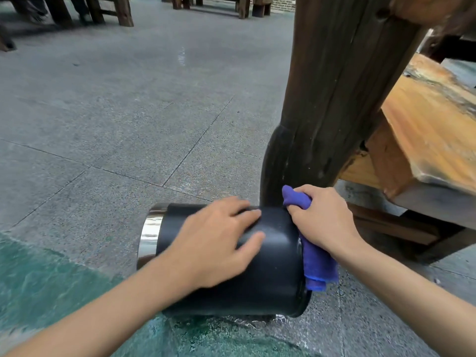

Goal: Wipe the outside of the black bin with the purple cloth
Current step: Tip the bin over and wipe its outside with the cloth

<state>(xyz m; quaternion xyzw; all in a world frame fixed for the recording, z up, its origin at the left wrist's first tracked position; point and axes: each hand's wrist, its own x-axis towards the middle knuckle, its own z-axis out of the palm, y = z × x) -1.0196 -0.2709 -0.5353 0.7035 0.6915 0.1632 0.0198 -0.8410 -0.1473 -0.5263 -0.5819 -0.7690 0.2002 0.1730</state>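
Note:
The black bin [270, 274] lies on its side on the floor, its shiny metal rim [150, 231] pointing left and its base pointing right. My left hand [219, 238] rests flat on the bin's upper side, fingers spread. My right hand [322, 215] grips the bunched purple cloth [318, 264] and presses it against the bin's base end; part of the cloth hangs down below the hand, and another end sticks up above the fingers.
A thick dark wooden post [329, 99] stands right behind the bin, joined to a wooden bench [425, 130] on the right. The grey stone floor [116, 112] stretches left and ahead, wet and greenish near me. More wooden furniture [113, 9] stands far back.

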